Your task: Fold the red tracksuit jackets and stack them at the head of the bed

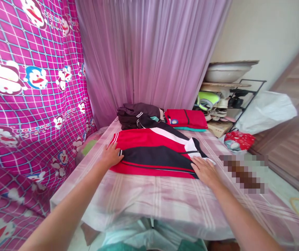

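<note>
A red, black and white zip jacket (144, 139) lies spread sideways on the table, its white collar to the right and its hem to the left. One black sleeve is folded across its front, while the other stretches away toward the back. My left hand (112, 155) rests flat with fingers spread at the hem, touching the striped cuff of the folded sleeve. At the other end, my right hand (203, 170) lies open on the jacket near the shoulder and collar. Neither hand grips the cloth.
Behind the jacket sit a dark heap of clothes (139, 113) and a folded red garment (187, 118). A plaid cloth covers the table (144, 198). To the right stand a rack (254, 94) with shoes and a basin, a white bag (267, 109) and a red bag (239, 140).
</note>
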### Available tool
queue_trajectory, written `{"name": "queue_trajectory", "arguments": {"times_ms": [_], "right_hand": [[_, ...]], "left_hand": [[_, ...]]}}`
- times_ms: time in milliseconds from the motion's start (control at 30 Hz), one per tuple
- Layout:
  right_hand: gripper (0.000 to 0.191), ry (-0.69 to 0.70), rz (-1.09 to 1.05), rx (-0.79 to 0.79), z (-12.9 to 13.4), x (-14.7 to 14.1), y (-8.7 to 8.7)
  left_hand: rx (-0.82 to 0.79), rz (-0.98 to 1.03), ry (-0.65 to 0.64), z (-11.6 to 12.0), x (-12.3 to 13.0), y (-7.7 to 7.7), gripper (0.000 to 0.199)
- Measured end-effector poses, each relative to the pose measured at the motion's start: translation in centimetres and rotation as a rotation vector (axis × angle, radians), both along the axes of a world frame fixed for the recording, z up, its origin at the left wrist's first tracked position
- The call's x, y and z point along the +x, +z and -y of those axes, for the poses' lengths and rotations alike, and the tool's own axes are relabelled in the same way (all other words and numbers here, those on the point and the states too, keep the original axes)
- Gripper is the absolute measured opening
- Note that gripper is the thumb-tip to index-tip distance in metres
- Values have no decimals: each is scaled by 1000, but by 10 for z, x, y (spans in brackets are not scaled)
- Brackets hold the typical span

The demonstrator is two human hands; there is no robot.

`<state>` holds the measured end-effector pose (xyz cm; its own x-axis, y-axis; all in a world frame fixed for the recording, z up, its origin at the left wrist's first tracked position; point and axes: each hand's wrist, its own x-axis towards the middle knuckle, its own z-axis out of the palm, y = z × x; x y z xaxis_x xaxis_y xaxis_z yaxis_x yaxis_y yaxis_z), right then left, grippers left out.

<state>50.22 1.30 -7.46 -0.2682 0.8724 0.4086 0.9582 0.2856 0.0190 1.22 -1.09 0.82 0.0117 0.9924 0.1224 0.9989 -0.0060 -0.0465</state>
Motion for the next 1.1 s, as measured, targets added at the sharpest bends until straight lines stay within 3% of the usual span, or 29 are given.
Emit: {"name": "queue_trajectory", "arguments": {"times_ms": [133,233,367,1100], "right_hand": [[46,0,-15,7,-3,3,-6],[46,-3,-28,19,-4,4,-8],[44,11,-37,49,-2,3,-6],[43,15,-97,68,2,-2,5]], "left_hand": [[113,113,-112,-7,29,-7,41],[131,142,-101,-7,45,-26,45],[198,166,-93,-4,49,-41,44],[249,194,-119,-4,43,-42,43]]}}
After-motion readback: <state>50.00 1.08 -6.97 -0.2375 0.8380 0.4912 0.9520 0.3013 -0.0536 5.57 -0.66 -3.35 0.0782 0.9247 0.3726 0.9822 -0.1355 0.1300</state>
